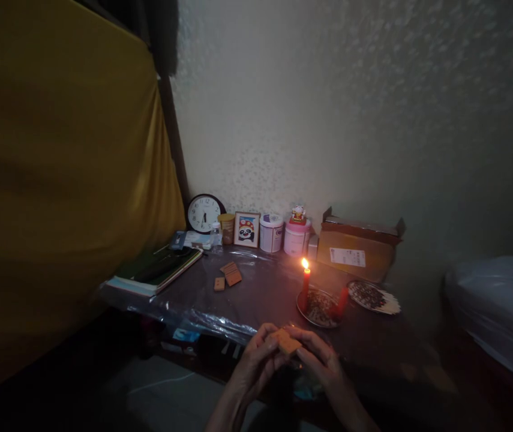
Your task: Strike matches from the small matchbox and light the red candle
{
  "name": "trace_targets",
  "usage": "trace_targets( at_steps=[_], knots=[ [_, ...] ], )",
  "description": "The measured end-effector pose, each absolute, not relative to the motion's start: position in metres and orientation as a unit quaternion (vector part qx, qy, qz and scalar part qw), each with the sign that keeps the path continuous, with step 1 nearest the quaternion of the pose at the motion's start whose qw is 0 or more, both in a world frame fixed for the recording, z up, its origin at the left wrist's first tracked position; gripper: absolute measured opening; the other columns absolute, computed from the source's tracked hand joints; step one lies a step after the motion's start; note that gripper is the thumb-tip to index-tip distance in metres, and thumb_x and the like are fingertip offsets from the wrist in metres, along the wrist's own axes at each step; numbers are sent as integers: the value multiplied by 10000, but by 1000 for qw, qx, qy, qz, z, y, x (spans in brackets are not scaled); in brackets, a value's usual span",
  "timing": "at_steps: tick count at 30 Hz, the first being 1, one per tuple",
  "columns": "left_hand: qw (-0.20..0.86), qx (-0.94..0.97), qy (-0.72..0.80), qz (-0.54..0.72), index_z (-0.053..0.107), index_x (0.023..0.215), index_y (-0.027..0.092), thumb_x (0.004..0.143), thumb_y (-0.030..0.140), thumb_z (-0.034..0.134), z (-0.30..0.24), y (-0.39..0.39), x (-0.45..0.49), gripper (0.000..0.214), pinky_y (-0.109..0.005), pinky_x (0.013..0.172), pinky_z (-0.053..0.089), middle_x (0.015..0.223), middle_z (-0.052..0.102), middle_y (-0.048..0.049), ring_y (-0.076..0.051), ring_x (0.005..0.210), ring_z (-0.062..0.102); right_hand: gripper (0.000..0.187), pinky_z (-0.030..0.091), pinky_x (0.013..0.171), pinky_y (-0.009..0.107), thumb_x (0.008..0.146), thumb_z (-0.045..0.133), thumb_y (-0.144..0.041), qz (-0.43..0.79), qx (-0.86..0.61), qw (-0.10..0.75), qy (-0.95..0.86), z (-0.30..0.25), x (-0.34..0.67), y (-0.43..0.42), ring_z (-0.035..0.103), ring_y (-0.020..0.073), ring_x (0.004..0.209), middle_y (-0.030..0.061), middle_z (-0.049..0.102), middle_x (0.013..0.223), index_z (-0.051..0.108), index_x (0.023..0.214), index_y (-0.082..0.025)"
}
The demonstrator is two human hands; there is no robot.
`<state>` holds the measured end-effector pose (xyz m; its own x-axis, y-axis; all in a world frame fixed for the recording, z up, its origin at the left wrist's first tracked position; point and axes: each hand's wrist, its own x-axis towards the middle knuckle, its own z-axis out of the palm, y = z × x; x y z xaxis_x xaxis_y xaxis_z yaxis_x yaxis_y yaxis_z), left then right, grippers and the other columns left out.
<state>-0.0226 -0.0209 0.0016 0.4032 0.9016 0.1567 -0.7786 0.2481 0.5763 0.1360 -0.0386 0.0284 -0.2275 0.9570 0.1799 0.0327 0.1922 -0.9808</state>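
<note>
**A:** Item one, and where was it?

**B:** Small flat box, tan, tilted. It was held just over the near edge of the worktop, about midway along.

**A:** Who held it?

**B:** Left hand and right hand, meeting around it. The fingers of both were curled and pinching its ends. Its lower face was hidden.

**A:** What was nearest?

**B:** One dish, just beyond the hands. On it stood a lit red candle, upright, and a second red candle, unlit and leaning. To the right was one plate heaped with thin sticks, too dim to identify.

**A:** Further out?

**B:** Two similar flat boxes lay toward the far left. Along the far edge stood a clock, a framed picture, two tins and a cardboard carton. A stack of books sat at the left edge.

**A:** Handling note?

**B:** In my judgement a light box like that was best gripped by its short ends and kept level. The hands belonged on the near side of the flame, with sleeves and sticks clear of it. Light was poor, so slow work suited.
</note>
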Motion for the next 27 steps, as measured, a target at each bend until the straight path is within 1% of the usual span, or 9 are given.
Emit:
trace_targets(
  at_steps=[4,6,8,10,12,16,20,23,27],
  knots=[
    [763,300,142,555,495,800,178,726,217,647,0,-18,-20,174,-265,704,446,831,618,-37,-147,753,597,253,471,877,332,799,567,-400,458,-419,487,-615,22,136,-37,580,232,1023,48,634,1055,612,980,-229],
    [750,302,161,566,480,773,182,687,239,684,-2,-16,-18,229,-245,667,432,754,596,-4,-126,691,575,243,491,839,333,810,549,-401,443,-431,485,-619,19,135,-37,603,224,966,51,636,1011,594,969,-223],
    [733,310,181,578,466,739,185,655,255,707,-5,-13,-16,265,-211,587,395,636,524,48,-88,580,511,231,493,835,336,809,546,-397,421,-435,482,-633,16,135,-36,607,216,942,48,627,980,577,954,-220],
    [714,330,203,584,454,719,188,647,264,708,-8,-11,-16,275,-190,522,341,574,437,82,-63,509,425,221,478,865,340,796,564,-382,388,-439,478,-654,12,134,-35,588,215,972,46,608,980,568,946,-220],
    [690,361,227,585,446,705,189,651,274,699,-10,-10,-16,272,-191,514,320,581,410,83,-63,515,394,209,466,886,345,784,581,-362,349,-449,473,-673,8,134,-34,568,215,996,44,593,987,567,939,-222],
    [640,417,272,585,443,701,194,659,294,683,-11,-9,-19,264,-208,564,343,640,434,60,-92,589,424,156,480,861,347,791,576,-324,299,-471,464,-688,5,134,-32,573,202,952,38,583,960,573,912,-225],
    [622,434,286,585,443,712,202,646,307,691,-11,-9,-21,277,-217,598,354,689,459,48,-111,641,447,154,494,848,342,794,573,-326,287,-478,471,-684,5,134,-31,583,202,946,39,590,947,580,909,-223],
    [606,442,300,590,438,690,200,638,317,697,-12,-8,-22,289,-210,583,338,660,419,58,-104,616,414,158,500,845,344,795,573,-327,292,-478,474,-679,5,135,-31,589,206,951,40,596,944,578,915,-224],
    [595,453,304,590,443,695,200,665,306,680,-13,-8,-22,261,-206,583,329,650,384,61,-100,611,385,140,507,832,342,793,579,-309,282,-475,480,-682,3,136,-31,600,202,922,36,602,934,584,906,-227]
  ],
)
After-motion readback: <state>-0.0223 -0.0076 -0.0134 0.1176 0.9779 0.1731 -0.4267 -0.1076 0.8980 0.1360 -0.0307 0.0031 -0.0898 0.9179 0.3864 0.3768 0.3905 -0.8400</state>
